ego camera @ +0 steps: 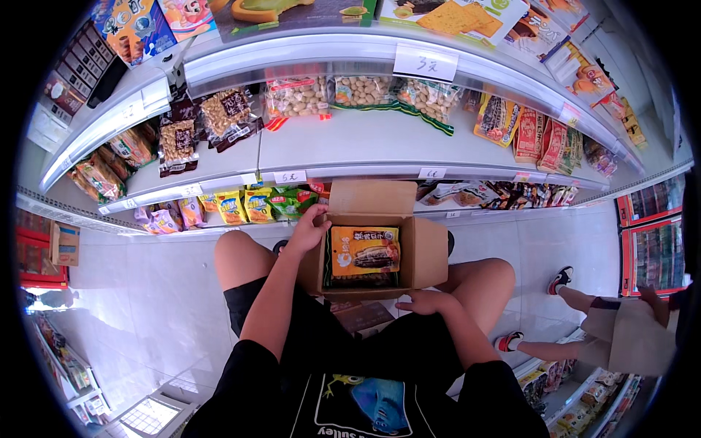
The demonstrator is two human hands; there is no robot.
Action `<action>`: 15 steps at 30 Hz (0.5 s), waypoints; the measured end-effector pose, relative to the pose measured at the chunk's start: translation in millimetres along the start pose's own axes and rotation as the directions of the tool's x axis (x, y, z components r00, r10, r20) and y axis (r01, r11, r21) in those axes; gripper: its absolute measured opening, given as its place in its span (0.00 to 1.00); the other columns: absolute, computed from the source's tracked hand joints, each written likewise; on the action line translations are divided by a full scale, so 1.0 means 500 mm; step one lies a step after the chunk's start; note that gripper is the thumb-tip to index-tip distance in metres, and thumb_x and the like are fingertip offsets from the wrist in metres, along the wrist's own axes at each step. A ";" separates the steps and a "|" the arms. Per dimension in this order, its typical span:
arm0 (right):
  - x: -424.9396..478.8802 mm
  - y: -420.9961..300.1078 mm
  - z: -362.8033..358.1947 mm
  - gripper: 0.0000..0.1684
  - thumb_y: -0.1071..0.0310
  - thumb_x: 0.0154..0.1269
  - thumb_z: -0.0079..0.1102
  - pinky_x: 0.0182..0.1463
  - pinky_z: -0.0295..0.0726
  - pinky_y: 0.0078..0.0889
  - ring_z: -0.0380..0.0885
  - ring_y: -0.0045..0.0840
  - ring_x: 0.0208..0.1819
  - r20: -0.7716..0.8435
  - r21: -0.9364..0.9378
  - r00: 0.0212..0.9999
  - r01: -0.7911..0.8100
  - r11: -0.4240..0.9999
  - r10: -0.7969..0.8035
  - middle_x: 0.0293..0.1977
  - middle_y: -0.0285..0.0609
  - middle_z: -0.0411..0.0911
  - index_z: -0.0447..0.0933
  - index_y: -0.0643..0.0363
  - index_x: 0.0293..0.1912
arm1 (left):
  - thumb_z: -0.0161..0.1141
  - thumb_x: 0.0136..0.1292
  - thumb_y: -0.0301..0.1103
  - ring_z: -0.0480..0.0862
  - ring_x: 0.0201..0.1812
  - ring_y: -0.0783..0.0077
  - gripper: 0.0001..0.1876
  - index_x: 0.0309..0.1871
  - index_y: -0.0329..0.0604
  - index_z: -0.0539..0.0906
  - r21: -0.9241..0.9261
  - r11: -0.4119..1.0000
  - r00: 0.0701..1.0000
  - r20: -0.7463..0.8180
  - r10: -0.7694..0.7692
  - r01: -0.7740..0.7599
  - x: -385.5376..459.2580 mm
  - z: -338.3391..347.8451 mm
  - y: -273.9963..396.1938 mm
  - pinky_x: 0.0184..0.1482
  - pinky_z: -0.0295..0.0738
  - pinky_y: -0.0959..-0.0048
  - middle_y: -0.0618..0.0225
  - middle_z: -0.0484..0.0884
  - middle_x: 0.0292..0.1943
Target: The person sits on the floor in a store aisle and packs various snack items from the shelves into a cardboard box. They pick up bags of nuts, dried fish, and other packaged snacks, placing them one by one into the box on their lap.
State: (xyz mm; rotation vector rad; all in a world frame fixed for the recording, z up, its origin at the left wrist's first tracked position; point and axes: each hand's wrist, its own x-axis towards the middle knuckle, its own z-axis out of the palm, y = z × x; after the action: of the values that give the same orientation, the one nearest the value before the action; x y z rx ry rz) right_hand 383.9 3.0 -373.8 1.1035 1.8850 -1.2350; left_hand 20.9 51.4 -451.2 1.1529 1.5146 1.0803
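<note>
An opened cardboard box (427,252) stands before me between my knees, its flaps folded out. Inside lies an orange and black packet of sunflower seeds (364,252), with more packaging partly hidden beneath it. My left hand (311,227) grips the box's upper left edge, fingers over the rim. My right hand (427,302) rests at the lower right edge of the box, its thumb and fingers apart; whether it bears any of the box's weight is not plain. Under the box, a dark brown carton (364,317) shows between my legs.
Ahead, a shelf (328,137) holds bagged peanuts (361,90), similar seed packets (495,120) and red packets. Yellow and green snack bags (257,205) line the lower shelf. At right, a person (613,328) walks near another shelf. Red-framed coolers (654,252) stand beyond.
</note>
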 end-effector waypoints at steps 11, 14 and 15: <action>-0.030 -0.060 -0.047 0.39 0.39 0.75 0.50 0.60 0.77 0.40 0.81 0.46 0.55 -0.018 0.165 0.996 -0.078 0.983 0.082 0.51 0.61 0.82 0.77 0.70 0.58 | 0.62 0.62 0.20 0.81 0.61 0.60 0.11 0.46 0.45 0.85 0.275 0.943 0.982 0.028 0.186 -0.186 -0.010 -0.022 0.018 0.62 0.74 0.67 0.62 0.82 0.59; -0.050 -0.071 -0.055 0.40 0.37 0.74 0.51 0.53 0.80 0.38 0.84 0.42 0.46 -0.048 0.281 0.998 -0.036 0.959 0.052 0.46 0.57 0.84 0.78 0.70 0.57 | 0.66 0.63 0.31 0.81 0.60 0.58 0.11 0.49 0.47 0.85 0.232 0.963 0.988 -0.038 0.150 -0.138 -0.010 -0.019 0.024 0.61 0.74 0.63 0.65 0.84 0.57; -0.042 -0.055 -0.049 0.40 0.37 0.74 0.51 0.52 0.81 0.37 0.84 0.40 0.44 -0.038 0.321 0.997 -0.057 0.945 0.073 0.45 0.57 0.84 0.79 0.70 0.55 | 0.66 0.63 0.34 0.81 0.60 0.57 0.13 0.51 0.48 0.84 0.225 0.966 0.989 -0.052 0.141 -0.126 -0.013 -0.022 0.031 0.61 0.74 0.62 0.64 0.84 0.57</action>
State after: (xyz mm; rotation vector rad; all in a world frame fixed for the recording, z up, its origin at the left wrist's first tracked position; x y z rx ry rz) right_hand 367.7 13.5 -335.8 1.3642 1.7052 -1.5248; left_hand 13.8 46.7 -433.2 1.4009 1.6610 1.0686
